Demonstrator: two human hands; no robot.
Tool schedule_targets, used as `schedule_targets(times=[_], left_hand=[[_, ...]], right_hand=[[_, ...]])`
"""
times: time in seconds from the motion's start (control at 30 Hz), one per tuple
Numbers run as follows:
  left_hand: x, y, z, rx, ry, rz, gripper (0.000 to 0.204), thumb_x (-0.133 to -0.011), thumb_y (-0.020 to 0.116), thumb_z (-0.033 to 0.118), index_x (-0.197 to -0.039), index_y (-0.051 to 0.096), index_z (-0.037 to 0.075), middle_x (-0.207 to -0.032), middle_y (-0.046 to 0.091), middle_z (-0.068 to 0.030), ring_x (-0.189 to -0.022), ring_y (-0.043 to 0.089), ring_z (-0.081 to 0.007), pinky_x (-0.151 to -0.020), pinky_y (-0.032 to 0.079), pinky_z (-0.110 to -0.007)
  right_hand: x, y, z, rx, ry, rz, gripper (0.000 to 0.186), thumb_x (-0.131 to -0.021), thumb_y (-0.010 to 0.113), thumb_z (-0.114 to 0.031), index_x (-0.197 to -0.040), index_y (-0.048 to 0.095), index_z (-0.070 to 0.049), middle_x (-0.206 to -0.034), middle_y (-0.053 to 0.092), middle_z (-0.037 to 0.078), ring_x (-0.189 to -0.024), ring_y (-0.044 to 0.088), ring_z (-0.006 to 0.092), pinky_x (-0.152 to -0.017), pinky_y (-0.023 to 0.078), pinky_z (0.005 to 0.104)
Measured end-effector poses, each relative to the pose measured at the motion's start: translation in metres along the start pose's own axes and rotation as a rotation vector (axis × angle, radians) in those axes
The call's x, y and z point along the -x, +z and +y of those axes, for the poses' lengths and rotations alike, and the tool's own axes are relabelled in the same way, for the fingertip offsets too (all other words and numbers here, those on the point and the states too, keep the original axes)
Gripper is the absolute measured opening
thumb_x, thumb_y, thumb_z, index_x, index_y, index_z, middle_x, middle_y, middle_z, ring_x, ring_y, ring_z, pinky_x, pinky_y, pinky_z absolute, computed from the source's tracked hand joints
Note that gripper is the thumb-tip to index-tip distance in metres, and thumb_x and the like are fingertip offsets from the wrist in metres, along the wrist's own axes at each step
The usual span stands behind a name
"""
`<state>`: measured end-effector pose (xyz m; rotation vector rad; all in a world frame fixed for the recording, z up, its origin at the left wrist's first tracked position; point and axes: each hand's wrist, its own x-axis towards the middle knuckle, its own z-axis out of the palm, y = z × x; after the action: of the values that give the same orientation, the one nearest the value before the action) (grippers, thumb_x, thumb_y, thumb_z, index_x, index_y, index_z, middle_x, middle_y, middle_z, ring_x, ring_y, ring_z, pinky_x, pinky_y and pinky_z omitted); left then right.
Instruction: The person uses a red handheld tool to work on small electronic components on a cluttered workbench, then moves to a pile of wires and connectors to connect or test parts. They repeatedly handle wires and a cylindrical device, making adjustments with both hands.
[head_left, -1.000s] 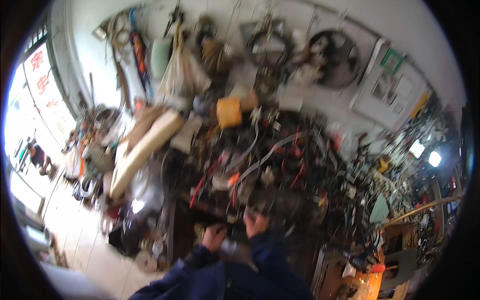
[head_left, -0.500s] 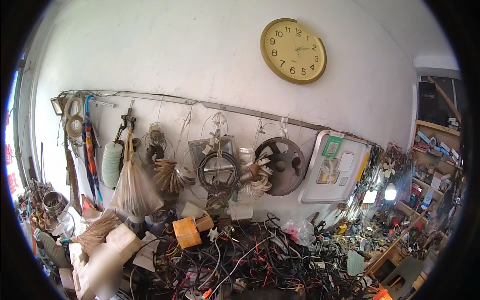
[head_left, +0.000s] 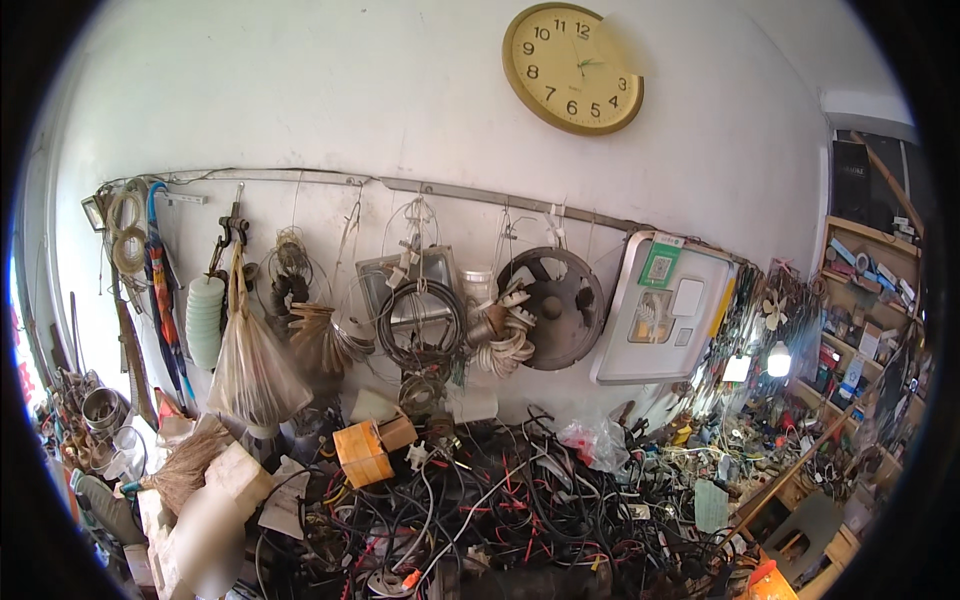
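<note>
head view | neither hand is seen, so their state cannot be told | view is raised to the wall: gold-rimmed clock (head_left: 572, 67) far right, coiled black cable (head_left: 420, 322) hung on the rail (head_left: 400, 186) | tangled wires (head_left: 480, 510) heaped near, on the bench below | step judged a pause from handwork | view must be lowered before any grasp
</note>
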<state>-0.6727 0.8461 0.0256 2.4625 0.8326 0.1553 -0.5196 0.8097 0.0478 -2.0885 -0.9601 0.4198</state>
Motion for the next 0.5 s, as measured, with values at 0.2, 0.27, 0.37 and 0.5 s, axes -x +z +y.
schedule_targets(times=[0.2, 0.27, 0.37, 0.5], left_hand=[[-0.001, -0.009, 0.006, 0.083, 0.003, 0.001, 0.026, -0.086, 0.059, 0.033, -0.084, 0.067, 0.009, -0.078, 0.067, -0.0176, -0.076, 0.065, -0.0373, -0.067, 0.050, -0.050], [-0.005, 0.007, -0.009, 0.042, 0.069, 0.014, 0.024, -0.084, 0.060, 0.032, -0.087, 0.067, 0.009, -0.078, 0.067, -0.0176, -0.076, 0.065, -0.0374, -0.067, 0.051, -0.050], [-0.003, 0.015, -0.020, -0.016, 0.076, -0.009, 0.022, -0.082, 0.061, 0.031, -0.086, 0.066, 0.010, -0.077, 0.067, -0.0173, -0.074, 0.065, -0.0376, -0.065, 0.051, -0.050], [0.003, -0.037, 0.022, -0.013, 0.012, -0.080, 0.022, -0.079, 0.062, 0.030, -0.087, 0.066, 0.009, -0.073, 0.066, -0.0167, -0.069, 0.065, -0.0374, -0.061, 0.052, -0.049]], right_hand=[[0.007, 0.001, 0.008, -0.031, 0.002, -0.002, 0.045, -0.086, 0.060, -0.041, -0.110, 0.065, -0.003, -0.104, 0.063, 0.028, -0.090, 0.061, 0.0457, -0.082, 0.047, 0.0541], [0.011, 0.004, 0.015, -0.039, -0.003, -0.009, 0.045, -0.086, 0.060, -0.041, -0.110, 0.065, -0.003, -0.104, 0.063, 0.028, -0.090, 0.061, 0.0458, -0.082, 0.047, 0.0540], [0.015, 0.009, 0.020, -0.055, -0.015, -0.024, 0.045, -0.086, 0.060, -0.041, -0.109, 0.065, -0.003, -0.103, 0.063, 0.028, -0.090, 0.060, 0.0459, -0.082, 0.047, 0.0538], [0.031, 0.015, 0.039, -0.076, -0.013, -0.017, 0.044, -0.086, 0.060, -0.040, -0.108, 0.065, -0.003, -0.103, 0.063, 0.028, -0.090, 0.060, 0.0460, -0.082, 0.047, 0.0536]])
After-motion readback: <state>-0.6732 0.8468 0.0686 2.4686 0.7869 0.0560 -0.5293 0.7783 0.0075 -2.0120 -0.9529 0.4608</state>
